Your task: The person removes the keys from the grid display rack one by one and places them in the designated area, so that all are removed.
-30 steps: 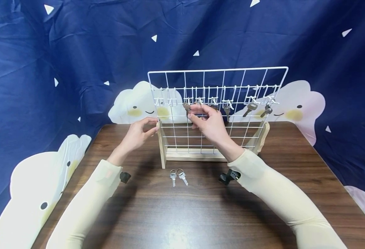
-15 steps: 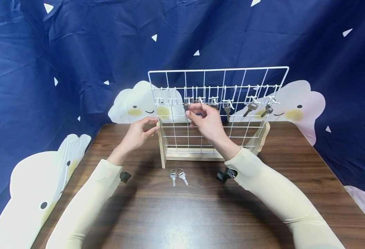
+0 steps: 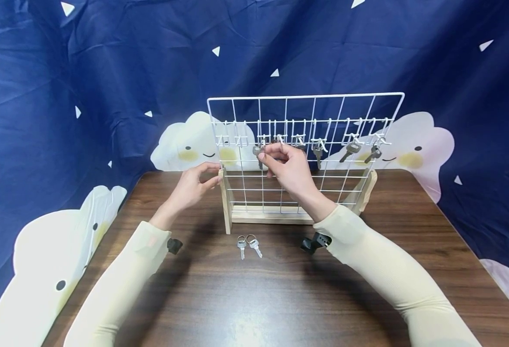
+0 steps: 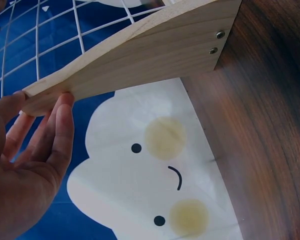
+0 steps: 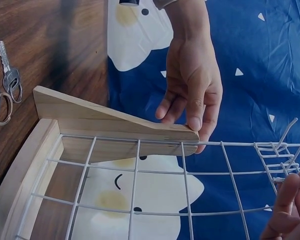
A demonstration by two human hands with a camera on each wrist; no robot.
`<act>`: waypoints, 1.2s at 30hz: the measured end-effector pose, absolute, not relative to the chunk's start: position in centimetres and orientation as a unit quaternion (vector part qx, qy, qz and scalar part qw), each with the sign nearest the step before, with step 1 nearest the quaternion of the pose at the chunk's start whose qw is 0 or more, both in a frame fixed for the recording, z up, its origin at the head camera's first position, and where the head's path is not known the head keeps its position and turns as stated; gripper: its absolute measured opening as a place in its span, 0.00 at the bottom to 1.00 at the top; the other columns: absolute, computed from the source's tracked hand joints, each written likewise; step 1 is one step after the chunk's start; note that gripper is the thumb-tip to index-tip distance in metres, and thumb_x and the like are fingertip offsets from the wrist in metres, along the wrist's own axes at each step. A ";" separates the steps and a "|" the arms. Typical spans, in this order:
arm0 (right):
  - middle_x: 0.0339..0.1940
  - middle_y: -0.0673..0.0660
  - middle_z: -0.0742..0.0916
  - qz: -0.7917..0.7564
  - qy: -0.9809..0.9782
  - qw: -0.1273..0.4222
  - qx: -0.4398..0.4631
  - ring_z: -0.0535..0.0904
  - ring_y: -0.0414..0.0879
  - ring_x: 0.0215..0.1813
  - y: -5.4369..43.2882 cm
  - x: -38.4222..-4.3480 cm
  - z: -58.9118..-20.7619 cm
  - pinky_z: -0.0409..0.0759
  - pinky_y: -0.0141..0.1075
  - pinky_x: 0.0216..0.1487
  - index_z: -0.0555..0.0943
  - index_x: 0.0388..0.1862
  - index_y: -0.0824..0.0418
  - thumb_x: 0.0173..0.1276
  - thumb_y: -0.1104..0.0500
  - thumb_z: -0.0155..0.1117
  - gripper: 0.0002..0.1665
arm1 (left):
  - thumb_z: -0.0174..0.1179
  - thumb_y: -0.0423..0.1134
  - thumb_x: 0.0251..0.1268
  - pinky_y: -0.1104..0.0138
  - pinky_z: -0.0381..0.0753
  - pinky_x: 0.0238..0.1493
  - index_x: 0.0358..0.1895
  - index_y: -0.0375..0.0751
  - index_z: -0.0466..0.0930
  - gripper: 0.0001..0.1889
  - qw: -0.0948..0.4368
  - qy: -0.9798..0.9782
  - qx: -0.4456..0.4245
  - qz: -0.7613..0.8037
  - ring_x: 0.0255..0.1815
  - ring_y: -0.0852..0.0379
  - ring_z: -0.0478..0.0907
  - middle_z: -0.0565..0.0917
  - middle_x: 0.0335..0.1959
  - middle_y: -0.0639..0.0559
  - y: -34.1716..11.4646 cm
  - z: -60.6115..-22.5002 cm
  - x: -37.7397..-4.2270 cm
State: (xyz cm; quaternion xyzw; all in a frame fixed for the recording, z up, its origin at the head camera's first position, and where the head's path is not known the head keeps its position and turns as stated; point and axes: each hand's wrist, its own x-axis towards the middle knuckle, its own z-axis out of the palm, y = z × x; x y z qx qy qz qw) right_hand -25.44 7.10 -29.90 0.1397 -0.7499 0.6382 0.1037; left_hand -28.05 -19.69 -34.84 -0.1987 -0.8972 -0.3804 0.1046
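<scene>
My right hand (image 3: 292, 169) pinches a key (image 3: 257, 150) between thumb and fingertips, right at a white hook on the wire grid rack (image 3: 304, 98). In the right wrist view those fingers (image 5: 288, 192) show at the lower right edge, close to the hooks, and the key is hidden. My left hand (image 3: 190, 188) grips the upper end of the rack's left wooden side support (image 3: 226, 205). The left wrist view shows the thumb on one side of this wooden support (image 4: 140, 60) and fingers on the other.
Several keys, among them one at the far right (image 3: 373, 153), hang from hooks along the grid. Two hooks (image 3: 240, 140) at the left hold no key. Two silver keys with rings (image 3: 242, 246) lie on the brown table (image 3: 194, 299) before the rack. A blue cloud-print cloth (image 3: 128, 72) hangs behind.
My right hand has shifted slightly left, and the pinched key has turned so that its flat head faces the head camera. The left hand stays on the wooden support.
</scene>
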 end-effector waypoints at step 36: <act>0.25 0.42 0.87 0.624 -0.755 0.092 0.181 0.79 0.40 0.20 8.5 -22.6 -28.6 0.78 0.30 0.25 0.85 0.43 0.60 0.65 0.55 0.72 0.12 | 0.64 0.43 0.70 0.59 0.83 0.50 0.59 0.46 0.80 0.17 0.110 -0.899 -0.199 -0.373 0.37 0.53 0.89 0.87 0.55 0.48 -19.7 -34.9 -28.1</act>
